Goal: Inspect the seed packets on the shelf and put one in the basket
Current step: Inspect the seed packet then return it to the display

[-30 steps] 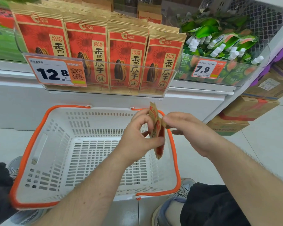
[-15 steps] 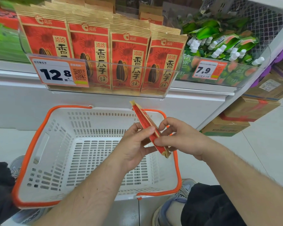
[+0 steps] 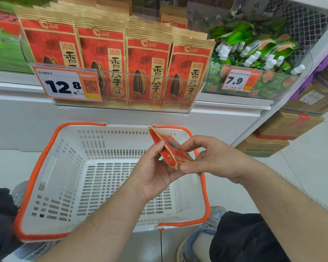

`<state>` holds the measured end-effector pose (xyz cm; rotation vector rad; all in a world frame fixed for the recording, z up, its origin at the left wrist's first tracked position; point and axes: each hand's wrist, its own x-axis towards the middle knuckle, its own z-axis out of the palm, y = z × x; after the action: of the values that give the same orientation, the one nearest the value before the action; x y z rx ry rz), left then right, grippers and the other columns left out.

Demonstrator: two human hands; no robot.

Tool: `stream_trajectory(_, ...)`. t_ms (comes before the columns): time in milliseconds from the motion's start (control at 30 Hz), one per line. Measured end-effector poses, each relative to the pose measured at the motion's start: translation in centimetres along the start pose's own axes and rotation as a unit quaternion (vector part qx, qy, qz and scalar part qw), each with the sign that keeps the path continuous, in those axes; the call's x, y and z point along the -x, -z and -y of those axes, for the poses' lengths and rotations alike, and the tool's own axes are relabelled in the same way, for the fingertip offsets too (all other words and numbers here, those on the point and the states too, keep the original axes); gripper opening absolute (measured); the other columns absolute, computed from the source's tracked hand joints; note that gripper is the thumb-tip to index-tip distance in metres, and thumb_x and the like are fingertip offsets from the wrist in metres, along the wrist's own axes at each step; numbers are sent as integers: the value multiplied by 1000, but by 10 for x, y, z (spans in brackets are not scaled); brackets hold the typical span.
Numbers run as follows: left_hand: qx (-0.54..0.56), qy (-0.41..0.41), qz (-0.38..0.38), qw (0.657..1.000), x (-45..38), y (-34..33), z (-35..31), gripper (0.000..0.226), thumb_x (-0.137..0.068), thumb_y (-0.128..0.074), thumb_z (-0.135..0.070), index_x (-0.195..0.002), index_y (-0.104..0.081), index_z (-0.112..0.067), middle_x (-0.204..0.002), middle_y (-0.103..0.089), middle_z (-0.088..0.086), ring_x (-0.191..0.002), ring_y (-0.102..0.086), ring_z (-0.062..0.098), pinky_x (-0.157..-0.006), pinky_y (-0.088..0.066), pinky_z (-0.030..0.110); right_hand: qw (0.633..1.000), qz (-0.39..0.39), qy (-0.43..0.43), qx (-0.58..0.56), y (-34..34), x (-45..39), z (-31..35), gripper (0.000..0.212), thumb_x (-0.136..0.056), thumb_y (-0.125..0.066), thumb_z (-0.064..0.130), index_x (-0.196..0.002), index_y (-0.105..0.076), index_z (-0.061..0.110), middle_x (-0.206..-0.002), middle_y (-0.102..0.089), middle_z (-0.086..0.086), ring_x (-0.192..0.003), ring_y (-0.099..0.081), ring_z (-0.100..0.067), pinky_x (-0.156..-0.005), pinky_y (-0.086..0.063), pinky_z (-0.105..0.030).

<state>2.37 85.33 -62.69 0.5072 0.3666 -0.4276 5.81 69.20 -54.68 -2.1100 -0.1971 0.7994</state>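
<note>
Red and kraft paper, the seed packet [image 3: 170, 149] has tipped in the head view from nearly edge-on half a second ago to face-up, so you can read its front; by my judgement inspection is nearly done and the drop remains. Your left hand [image 3: 152, 173] grips its left edge, thumb on top; your right hand [image 3: 214, 160] pinches the lower corner; it hangs above the white basket [image 3: 45, 178], whose floor shows bare.
</note>
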Motion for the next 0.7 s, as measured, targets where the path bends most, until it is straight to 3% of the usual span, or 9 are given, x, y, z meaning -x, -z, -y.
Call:
stream_trajectory(133, 25, 13, 7, 1000, 0, -1, -1, 66, -85, -64, -35, -139, -51, 0, -124, -64, 27, -98, -70, 40, -69, -61, 45, 1000, -5, -6, -5, 5, 0, 0, 41, -72, -87, 16, -108, -67, 18, -91, -69, 8, -70, -69, -17, -73, -57, -24)
stream_trajectory(233, 43, 22, 16, 999, 0, 0, -2, 63, -83, -64, -37, -136, -56, -1, -124, -65, 26, -100, -70, 41, -72, -62, 47, 1000, 6, -8, -6, 8, 1, 0, 40, -76, -84, 8, -111, -67, 18, -79, -72, 11, -82, -73, -25, -73, -57, -20)
stream_trajectory(433, 58, 32, 23, 998, 1, 1, -2, 64, -82, -64, -38, -134, -57, -1, -127, -64, 26, -101, -70, 42, -73, -62, 48, 999, 37, -9, 0, 13, 5, 2, 43, -80, -79, 1, -116, -65, 20, -76, -74, 4, -77, -72, -12, -75, -51, -21)
stream_trajectory(700, 56, 37, 23, 998, 1, 2, -2, 63, -82, -64, -41, -131, -60, -2, -126, -65, 24, -104, -68, 40, -77, -62, 48, 999, 41, -1, 14, 16, 7, 2, 47, -81, -78, -2, -115, -66, 27, -82, -73, -7, -80, -72, -17, -82, -54, -29)
